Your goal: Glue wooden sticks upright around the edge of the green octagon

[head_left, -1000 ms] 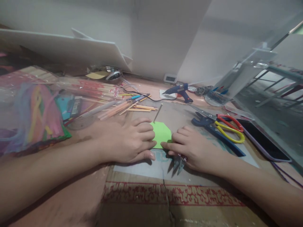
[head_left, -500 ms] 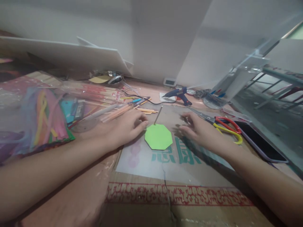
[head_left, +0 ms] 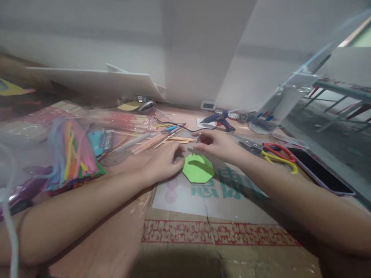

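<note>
A bright green octagonal piece (head_left: 198, 170) lies flat on a sheet with teal characters. My left hand (head_left: 168, 160) rests at its left side, fingers curled, with a gap between thumb and index finger. The left thumb tip is right by the octagon's edge; whether it touches cannot be told. Above the octagon's far edge, my right hand (head_left: 217, 144) has thumb and fingers closed around a thin grey stick (head_left: 198, 138), mostly hidden by the fingers. The right hand's shadow falls across the green surface.
Behind the hands lie loose wooden sticks (head_left: 182, 139) and a blue glue gun (head_left: 218, 119). Red-and-yellow-handled scissors (head_left: 279, 152) and a phone (head_left: 319, 170) are at right, below a clear container (head_left: 290, 104). Colourful pipe cleaners (head_left: 72, 150) lie at left.
My right hand has moved left and away from me, from beside the octagon to the thin stick, and closed on it. My left hand stays by the octagon; the view has shifted slightly.
</note>
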Demonstrator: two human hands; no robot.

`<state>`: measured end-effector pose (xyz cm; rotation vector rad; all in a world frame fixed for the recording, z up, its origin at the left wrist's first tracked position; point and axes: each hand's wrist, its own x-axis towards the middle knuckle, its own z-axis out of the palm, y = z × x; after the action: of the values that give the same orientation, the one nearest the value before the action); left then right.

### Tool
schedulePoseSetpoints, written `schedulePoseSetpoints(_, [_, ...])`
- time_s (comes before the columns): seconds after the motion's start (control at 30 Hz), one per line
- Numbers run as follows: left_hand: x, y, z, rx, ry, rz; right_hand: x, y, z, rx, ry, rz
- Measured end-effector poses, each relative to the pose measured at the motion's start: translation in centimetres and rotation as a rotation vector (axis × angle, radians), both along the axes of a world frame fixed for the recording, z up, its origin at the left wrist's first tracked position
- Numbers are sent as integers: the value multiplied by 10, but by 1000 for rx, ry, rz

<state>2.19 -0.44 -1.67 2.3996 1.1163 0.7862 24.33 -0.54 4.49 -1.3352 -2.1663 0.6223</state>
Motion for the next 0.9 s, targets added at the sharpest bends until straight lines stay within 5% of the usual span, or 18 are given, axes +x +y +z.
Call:
schedulePoseSetpoints(0.57, [0, -1, -1, 12, -54, 14, 10, 1, -18, 27, 12, -66])
schedulePoseSetpoints(0.77, [-15, 13, 27, 36, -63, 99, 61, 2, -2, 98, -34, -193])
schedulePoseSetpoints(0.9, [-30, 38, 46, 59, 121, 87, 83, 4, 4, 62, -137, -246])
